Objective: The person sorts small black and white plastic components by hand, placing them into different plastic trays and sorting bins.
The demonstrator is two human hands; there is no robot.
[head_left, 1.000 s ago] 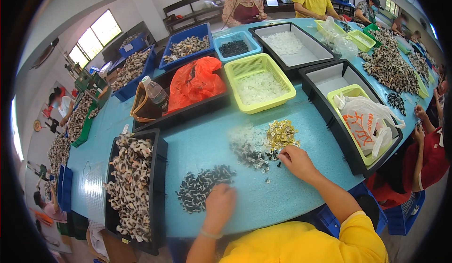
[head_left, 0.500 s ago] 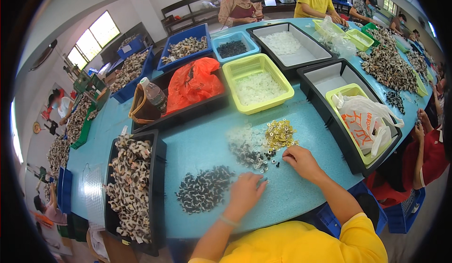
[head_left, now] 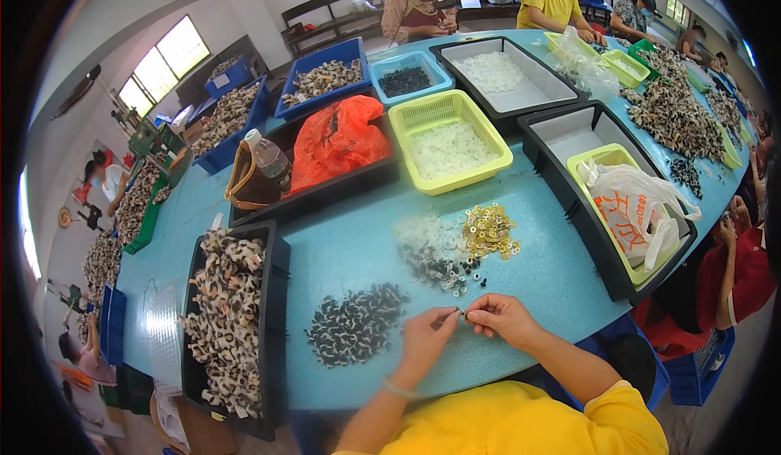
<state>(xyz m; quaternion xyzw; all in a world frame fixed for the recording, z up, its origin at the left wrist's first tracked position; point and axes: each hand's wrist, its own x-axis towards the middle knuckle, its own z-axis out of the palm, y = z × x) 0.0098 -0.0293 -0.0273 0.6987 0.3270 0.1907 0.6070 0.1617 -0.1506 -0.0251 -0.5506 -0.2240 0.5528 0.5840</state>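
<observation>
My left hand (head_left: 429,338) and my right hand (head_left: 503,320) meet fingertip to fingertip above the near part of the blue table (head_left: 553,292). Both are closed in a pinch around a small dark piece (head_left: 462,314), mostly hidden by the fingers. Beyond them lies a pile of small gold ring-shaped pieces (head_left: 490,231). Left of that is a heap of translucent white and dark little pieces (head_left: 427,261), with a few loose black bits (head_left: 474,277) at its near side. A pile of small black-and-white pieces (head_left: 356,325) spreads beside my left hand.
A black crate (head_left: 281,292) of furry-looking pieces stands at left. Across the table are a yellow-green basket (head_left: 496,164), a red plastic bag (head_left: 340,146) and a bottle (head_left: 270,162). A black tray (head_left: 545,133) with a white bag (head_left: 639,207) stands right. Several people sit around.
My right hand has come back from beside the gold pieces toward me. My left hand has lifted slightly, and the two now meet at the fingertips.
</observation>
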